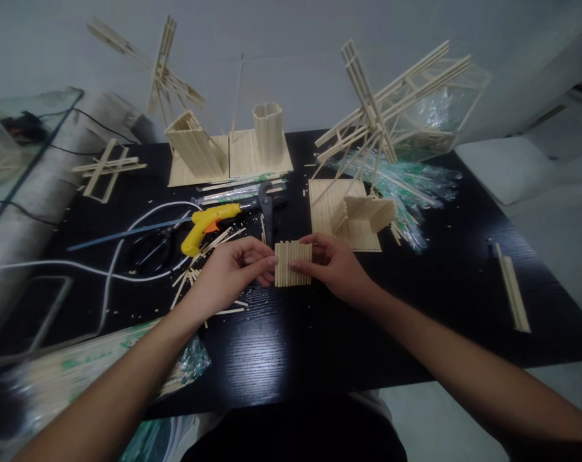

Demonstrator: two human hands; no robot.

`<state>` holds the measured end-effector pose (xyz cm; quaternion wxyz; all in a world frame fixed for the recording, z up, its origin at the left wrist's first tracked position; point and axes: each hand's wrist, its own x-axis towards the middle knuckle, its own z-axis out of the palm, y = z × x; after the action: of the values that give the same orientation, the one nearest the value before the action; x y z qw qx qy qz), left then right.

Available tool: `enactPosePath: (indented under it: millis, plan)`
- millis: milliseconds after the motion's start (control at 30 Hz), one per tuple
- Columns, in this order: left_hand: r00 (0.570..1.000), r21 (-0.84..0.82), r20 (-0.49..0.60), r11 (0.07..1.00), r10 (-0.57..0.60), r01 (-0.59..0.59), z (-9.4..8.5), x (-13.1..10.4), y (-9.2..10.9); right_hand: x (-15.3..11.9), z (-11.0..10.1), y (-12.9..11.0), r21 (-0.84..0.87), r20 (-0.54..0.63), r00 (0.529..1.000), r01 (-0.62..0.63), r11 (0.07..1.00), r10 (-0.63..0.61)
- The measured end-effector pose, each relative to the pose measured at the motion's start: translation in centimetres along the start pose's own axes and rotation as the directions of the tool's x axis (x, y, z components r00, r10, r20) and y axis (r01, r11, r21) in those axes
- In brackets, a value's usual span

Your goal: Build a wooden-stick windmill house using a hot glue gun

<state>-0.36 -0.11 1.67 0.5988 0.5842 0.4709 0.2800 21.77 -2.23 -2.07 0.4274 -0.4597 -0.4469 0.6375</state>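
Note:
A small panel of wooden sticks (285, 273) laid side by side is held above the black table, between my two hands. My left hand (237, 266) pinches its left edge between thumb and fingers. On the panel's right side, the thumb of my right hand (336, 266) lies across the front while the fingers are partly hidden behind. Just beyond the right hand stands a stick base (326, 205) carrying a low stick-walled piece (365, 215). A yellow glue gun (208, 224) with a long blue-grey glue stick lies beyond my left hand, beside a dark-handled tool (265, 212).
Stick models with crossed blades rise at the back left (163, 74) and back right (375, 119). A stick tower (267, 131) stands at the back. Wrapped sticks (406, 186) lie right, a stick bundle (512, 289) farther right. A white cable (112, 276) loops at left.

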Motion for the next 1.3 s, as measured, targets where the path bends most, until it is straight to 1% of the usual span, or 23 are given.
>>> enactPosePath:
  millis: [167, 233, 300, 400, 500, 567, 633, 733, 833, 1000, 1167, 1300]
  plan:
    - [1.0, -0.009, 0.0, 1.0, -0.005, 0.005, 0.1, 0.06, 0.04, -0.05, 0.01, -0.04, -0.044, -0.021, 1.0, 0.016, 0.999, -0.017]
    - [1.0, 0.006, -0.014, 1.0, 0.022, -0.022, 0.12, -0.02, 0.01, -0.14, 0.03, -0.11, -0.063, -0.03, 0.999, 0.037, 0.997, -0.039]
    - [0.997, 0.045, -0.036, 0.997, 0.066, -0.064, 0.04, -0.17, -0.14, -0.27, 0.04, -0.22, -0.108, -0.053, 0.995, 0.082, 0.991, -0.088]
    - [0.985, 0.192, -0.065, 0.971, 0.157, -0.142, -0.28, -0.4, -0.46, -0.53, 0.06, -0.37, -0.251, -0.089, 0.973, 0.184, 0.95, -0.212]
    - [0.964, 0.398, -0.05, 0.89, 0.262, -0.222, -0.59, -0.53, -0.62, -0.74, 0.08, -0.32, -0.391, -0.074, 0.946, 0.263, 0.882, -0.315]
    - [0.946, 0.489, -0.015, 0.827, 0.324, -0.276, -0.66, -0.56, -0.56, -0.8, 0.05, -0.14, -0.457, -0.06, 0.936, 0.283, 0.844, -0.347]
    - [0.929, 0.537, 0.022, 0.779, 0.37, -0.323, -0.62, -0.56, -0.45, -0.79, -0.03, 0.07, -0.498, -0.047, 0.932, 0.29, 0.817, -0.359]
    - [0.91, 0.568, 0.058, 0.736, 0.411, -0.368, -0.49, -0.55, -0.34, -0.71, -0.19, 0.28, -0.533, -0.015, 0.925, 0.314, 0.786, -0.38]
    - [0.9, 0.585, 0.069, 0.713, 0.43, -0.386, -0.4, -0.47, -0.43, -0.63, -0.31, 0.29, -0.559, 0.016, 0.913, 0.345, 0.754, -0.407]
    - [0.899, 0.619, 0.075, 0.687, 0.431, -0.381, -0.38, -0.35, -0.63, -0.6, -0.3, 0.11, -0.571, 0.048, 0.904, 0.374, 0.731, -0.426]
    - [0.904, 0.622, 0.083, 0.687, 0.419, -0.376, -0.49, -0.38, -0.81, -0.73, -0.11, -0.04, -0.583, 0.04, 0.904, 0.368, 0.724, -0.426]
    - [0.894, 0.623, 0.085, 0.676, 0.44, -0.392, -0.46, -0.34, -0.89, -0.63, -0.12, 0.15, -0.592, 0.047, 0.881, 0.405, 0.697, -0.472]
